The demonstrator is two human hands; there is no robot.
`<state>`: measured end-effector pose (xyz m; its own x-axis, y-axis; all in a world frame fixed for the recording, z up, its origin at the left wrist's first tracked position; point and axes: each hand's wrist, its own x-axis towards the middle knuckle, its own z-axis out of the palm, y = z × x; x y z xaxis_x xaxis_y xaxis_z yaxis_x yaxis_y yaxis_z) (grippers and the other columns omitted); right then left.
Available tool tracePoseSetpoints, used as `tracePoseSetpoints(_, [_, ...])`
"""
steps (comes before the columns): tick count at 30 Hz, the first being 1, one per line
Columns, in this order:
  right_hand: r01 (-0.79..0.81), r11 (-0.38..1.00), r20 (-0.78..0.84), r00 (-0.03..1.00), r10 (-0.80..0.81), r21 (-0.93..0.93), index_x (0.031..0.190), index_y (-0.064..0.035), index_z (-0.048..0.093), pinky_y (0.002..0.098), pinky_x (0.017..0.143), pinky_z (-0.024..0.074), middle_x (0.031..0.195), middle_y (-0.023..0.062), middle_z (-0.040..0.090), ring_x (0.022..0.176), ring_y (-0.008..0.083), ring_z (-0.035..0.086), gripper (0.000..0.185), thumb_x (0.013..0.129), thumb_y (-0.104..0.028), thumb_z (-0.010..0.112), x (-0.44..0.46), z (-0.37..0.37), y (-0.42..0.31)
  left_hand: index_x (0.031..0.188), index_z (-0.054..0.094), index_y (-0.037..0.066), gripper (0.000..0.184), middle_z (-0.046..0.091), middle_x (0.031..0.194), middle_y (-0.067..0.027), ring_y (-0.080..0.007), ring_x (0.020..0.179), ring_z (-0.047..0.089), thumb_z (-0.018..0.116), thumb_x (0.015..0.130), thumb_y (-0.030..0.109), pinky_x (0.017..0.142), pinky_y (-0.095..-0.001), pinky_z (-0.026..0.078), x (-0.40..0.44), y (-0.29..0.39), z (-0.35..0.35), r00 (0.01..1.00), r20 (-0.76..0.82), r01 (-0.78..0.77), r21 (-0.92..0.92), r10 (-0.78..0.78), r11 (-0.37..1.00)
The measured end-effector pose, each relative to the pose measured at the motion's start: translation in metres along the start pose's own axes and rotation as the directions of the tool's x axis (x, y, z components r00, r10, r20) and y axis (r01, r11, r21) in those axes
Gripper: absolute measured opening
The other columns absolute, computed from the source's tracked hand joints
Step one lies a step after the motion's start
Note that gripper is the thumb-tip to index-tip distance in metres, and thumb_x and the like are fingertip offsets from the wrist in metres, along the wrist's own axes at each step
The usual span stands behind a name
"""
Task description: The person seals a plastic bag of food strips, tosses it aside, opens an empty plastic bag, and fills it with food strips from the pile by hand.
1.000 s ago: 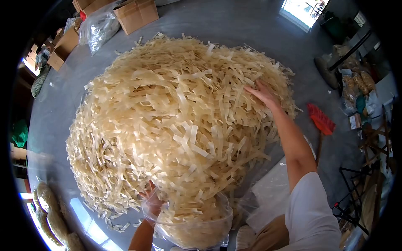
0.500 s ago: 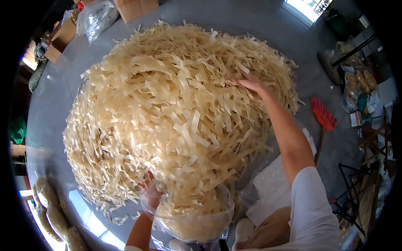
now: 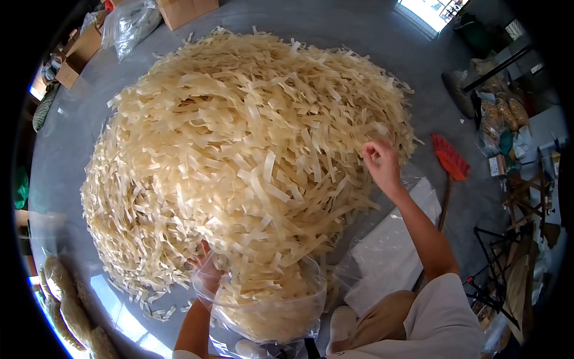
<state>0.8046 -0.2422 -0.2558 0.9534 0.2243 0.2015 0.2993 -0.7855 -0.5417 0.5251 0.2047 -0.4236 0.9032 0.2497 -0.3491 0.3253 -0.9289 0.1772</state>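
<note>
A large heap of pale, cream-coloured strips point(image 3: 239, 137) covers the floor in front of me. At its near edge a clear plastic bag point(image 3: 269, 305) lies open toward the heap, with many strips inside. My left hand point(image 3: 208, 270) is at the bag's left rim, fingers spread against the strips, partly behind the clear plastic. Over the right side of the heap my right hand point(image 3: 381, 160) is raised with its fingers curled and the fingertips pressed together. Whether a strip is pinched there is too small to tell.
To the right lie flat clear plastic bags point(image 3: 391, 245) and a red broom point(image 3: 449, 157). Cardboard boxes point(image 3: 186, 11) and a filled plastic bag point(image 3: 131, 25) stand at the top left. Long wrapped bundles point(image 3: 72, 302) are at the lower left, and a black folding frame point(image 3: 493, 275) is at the right.
My right hand has lifted off the heap and moved right and toward me, its fingers going from spread to curled. My left hand stays at the bag's rim.
</note>
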Motion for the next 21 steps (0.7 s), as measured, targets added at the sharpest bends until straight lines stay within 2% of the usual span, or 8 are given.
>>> tracePoseSetpoints(2, [-0.046, 0.998, 0.100, 0.994, 0.041, 0.039, 0.102, -0.0033, 0.061, 0.0314, 0.063, 0.0444, 0.082, 0.0085, 0.058, 0.069, 0.0189, 0.056, 0.023, 0.079, -0.004, 0.061, -0.024, 0.009, 0.006, 0.136, 0.033, 0.025, 0.112, 0.010, 0.149, -0.0081, -0.0354, 0.133, 0.017, 0.083, 0.036, 0.038, 0.096, -0.0697, 0.007, 0.001, 0.001, 0.000, 1.000, 0.000, 0.001, 0.000, -0.001, 1.000])
tracePoseSetpoints(4, [0.040, 0.997, 0.234, 0.971, -0.054, 0.067, 0.104, -0.0025, 0.060, 0.0323, 0.063, 0.0458, 0.081, 0.0128, 0.059, 0.067, 0.0250, 0.058, 0.025, 0.080, -0.005, 0.061, -0.036, 0.021, 0.002, 0.135, 0.034, 0.025, 0.111, 0.010, 0.149, -0.0081, -0.0356, 0.133, 0.017, 0.083, 0.036, 0.038, 0.096, -0.0697, 0.007, 0.000, 0.000, -0.001, 1.000, -0.001, -0.005, 0.002, 0.005, 1.000])
tracePoseSetpoints(8, [0.157, 0.985, 0.097, 0.984, -0.149, -0.077, 0.106, -0.0016, 0.059, 0.0344, 0.065, 0.0466, 0.085, 0.0154, 0.059, 0.071, 0.0289, 0.058, 0.026, 0.081, -0.009, 0.060, -0.039, 0.050, 0.001, 0.135, 0.034, 0.025, 0.111, 0.011, 0.149, -0.0083, -0.0359, 0.133, 0.017, 0.083, 0.037, 0.038, 0.096, -0.0697, 0.007, -0.002, -0.001, -0.001, 1.000, -0.007, -0.006, 0.001, 0.006, 1.000])
tracePoseSetpoints(10, [0.050, 0.997, 0.178, 0.983, -0.039, -0.058, 0.106, -0.0005, 0.059, 0.0377, 0.068, 0.0464, 0.092, 0.0161, 0.059, 0.078, 0.0317, 0.058, 0.026, 0.082, -0.011, 0.059, -0.036, 0.059, -0.002, 0.135, 0.034, 0.025, 0.110, 0.011, 0.149, -0.0083, -0.0360, 0.132, 0.017, 0.082, 0.037, 0.038, 0.096, -0.0697, 0.008, -0.003, 0.001, -0.003, 1.000, -0.011, -0.003, -0.007, 0.003, 1.000])
tracePoseSetpoints(14, [0.058, 0.984, 0.261, 0.965, -0.012, -0.167, 0.104, -0.0001, 0.059, 0.0392, 0.071, 0.0456, 0.092, 0.0161, 0.059, 0.081, 0.0323, 0.057, 0.025, 0.081, -0.010, 0.060, -0.034, 0.056, -0.011, 0.135, 0.034, 0.024, 0.110, 0.011, 0.148, -0.0085, -0.0363, 0.132, 0.017, 0.082, 0.037, 0.037, 0.096, -0.0698, 0.008, -0.003, 0.004, -0.007, 1.000, -0.015, 0.002, -0.018, -0.002, 1.000])
tracePoseSetpoints(17, [0.175, 0.977, 0.208, 0.967, -0.148, -0.122, 0.094, 0.0008, 0.061, 0.0393, 0.071, 0.0453, 0.088, 0.0157, 0.058, 0.081, 0.0329, 0.056, 0.018, 0.079, -0.010, 0.060, -0.035, 0.061, 0.003, 0.135, 0.035, 0.024, 0.109, 0.011, 0.148, -0.0086, -0.0366, 0.132, 0.017, 0.082, 0.037, 0.037, 0.096, -0.0698, 0.008, -0.001, 0.007, -0.008, 1.000, -0.016, 0.004, -0.025, -0.005, 1.000])
tracePoseSetpoints(19, [0.091, 0.976, 0.283, 0.959, -0.032, -0.200, 0.083, 0.0000, 0.062, 0.0385, 0.070, 0.0451, 0.084, 0.0145, 0.058, 0.080, 0.0321, 0.056, 0.011, 0.078, -0.010, 0.061, -0.033, 0.062, 0.008, 0.135, 0.035, 0.024, 0.109, 0.012, 0.148, -0.0086, -0.0367, 0.132, 0.017, 0.082, 0.037, 0.037, 0.096, -0.0698, 0.008, 0.001, 0.009, -0.008, 1.000, -0.018, 0.001, -0.033, -0.001, 0.999])
tracePoseSetpoints(21, [0.051, 0.974, 0.243, 0.970, 0.004, -0.219, 0.080, -0.0008, 0.062, 0.0387, 0.069, 0.0452, 0.083, 0.0132, 0.058, 0.079, 0.0317, 0.056, 0.009, 0.078, -0.010, 0.061, -0.039, 0.053, 0.010, 0.135, 0.035, 0.024, 0.109, 0.012, 0.148, -0.0087, -0.0369, 0.132, 0.018, 0.082, 0.038, 0.037, 0.096, -0.0698, 0.008, 0.003, 0.010, -0.009, 1.000, -0.027, -0.004, -0.037, 0.003, 0.999])
